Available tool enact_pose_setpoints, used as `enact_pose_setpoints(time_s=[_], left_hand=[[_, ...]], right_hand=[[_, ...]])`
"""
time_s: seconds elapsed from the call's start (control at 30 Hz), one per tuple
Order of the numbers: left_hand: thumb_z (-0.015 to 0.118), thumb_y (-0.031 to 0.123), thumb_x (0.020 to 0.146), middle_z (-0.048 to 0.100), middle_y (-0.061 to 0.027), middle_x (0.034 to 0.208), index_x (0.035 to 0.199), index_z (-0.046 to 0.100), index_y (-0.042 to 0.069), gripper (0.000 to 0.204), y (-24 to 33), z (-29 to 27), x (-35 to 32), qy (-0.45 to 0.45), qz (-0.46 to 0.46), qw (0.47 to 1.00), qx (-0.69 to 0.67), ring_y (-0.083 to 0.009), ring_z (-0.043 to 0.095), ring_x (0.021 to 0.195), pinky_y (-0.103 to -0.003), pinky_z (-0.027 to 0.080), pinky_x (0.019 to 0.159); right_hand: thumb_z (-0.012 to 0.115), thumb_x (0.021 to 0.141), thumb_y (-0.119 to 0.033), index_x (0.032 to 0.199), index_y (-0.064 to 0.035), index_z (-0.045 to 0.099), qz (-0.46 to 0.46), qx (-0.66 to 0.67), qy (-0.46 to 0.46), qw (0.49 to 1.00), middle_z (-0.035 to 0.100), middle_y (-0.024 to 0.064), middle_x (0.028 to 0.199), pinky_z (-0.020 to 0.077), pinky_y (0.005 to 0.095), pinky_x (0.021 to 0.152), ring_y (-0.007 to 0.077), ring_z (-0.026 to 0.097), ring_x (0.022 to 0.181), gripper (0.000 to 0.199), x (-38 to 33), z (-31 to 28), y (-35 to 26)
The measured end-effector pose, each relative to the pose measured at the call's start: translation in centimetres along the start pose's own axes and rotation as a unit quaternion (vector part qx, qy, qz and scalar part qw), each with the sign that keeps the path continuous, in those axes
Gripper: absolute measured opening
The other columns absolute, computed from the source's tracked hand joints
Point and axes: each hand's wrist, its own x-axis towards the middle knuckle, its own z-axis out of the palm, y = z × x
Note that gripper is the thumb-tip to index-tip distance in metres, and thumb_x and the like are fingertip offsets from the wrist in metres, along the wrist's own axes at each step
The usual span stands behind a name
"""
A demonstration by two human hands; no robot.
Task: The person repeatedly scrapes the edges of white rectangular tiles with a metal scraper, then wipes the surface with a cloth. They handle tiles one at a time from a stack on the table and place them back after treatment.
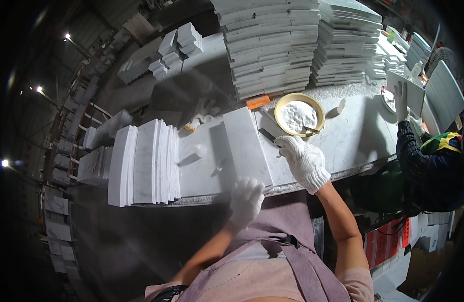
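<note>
Lamps (pixel 67 36) glowed along the dark left side of the workshop, where shelves and pallets of pale stone stood. Across the middle ran a long bench (pixel 360 143) topped with pale, veined stone, its near edge rough. Tall stacks of thin stone pieces (pixel 272 48) rose at its far side, and a row of upright slabs (pixel 144 163) stood close together at its left end. Just in front of the person, a pale slab (pixel 246 141) lay lengthwise between that row and a yellow bowl (pixel 277 117) of white paste (pixel 297 115), with a small implement (pixel 311 130) resting in the paste. Both hands wore white knitted gloves. At the slab's near end, the left hand (pixel 247 200) had its fingers close together and slightly bent; whether they gripped the edge could not be told. Right of the slab, the right hand (pixel 306 162) was curled around a flat tool, pinching it so that its dark blade (pixel 267 135) pointed up and left, just below the bowl. An orange block (pixel 257 102) lay left of the bowl, and a small white bottle (pixel 341 106) stood to its right. Farther right, a co-worker's gloved hand (pixel 401 100) rested against an upright panel (pixel 412 89).
</note>
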Motion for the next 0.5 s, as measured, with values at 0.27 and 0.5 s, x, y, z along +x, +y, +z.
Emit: enact_pose_setpoints(time_s=[0.27, 0.5], left_hand=[[0.074, 0.016, 0.075, 0.062, -0.0091, 0.107, 0.110, 0.070, 0.011, 0.035, -1.3, 1.3, -1.5, -0.039, 0.009, 0.999, -0.001, -0.0311, 0.061, 0.101, -0.046, 0.047, 0.090], [0.055, 0.021, 0.109, 0.055, 0.0028, 0.095, 0.105, 0.063, 0.015, 0.011, -2.1, 4.7, -4.1, 0.017, -0.072, 0.996, 0.056, -0.0113, 0.054, 0.085, -0.038, 0.042, 0.118]], right_hand=[[0.068, 0.089, -0.010, 0.113, -0.0160, 0.071, -0.086, -0.204, 0.017, 0.975, 0.069, 0.0064, 0.091, 0.0573, 0.0408, 0.068, 0.0288, 0.072, 0.079, 0.025, 0.5, -7.0, -3.5], [0.074, 0.087, -0.011, 0.110, -0.0067, 0.073, -0.128, -0.277, 0.163, 0.938, 0.071, 0.0137, 0.104, 0.0535, 0.0474, 0.086, 0.0333, 0.069, 0.095, 0.023, -3.3, -20.9, -9.0]])
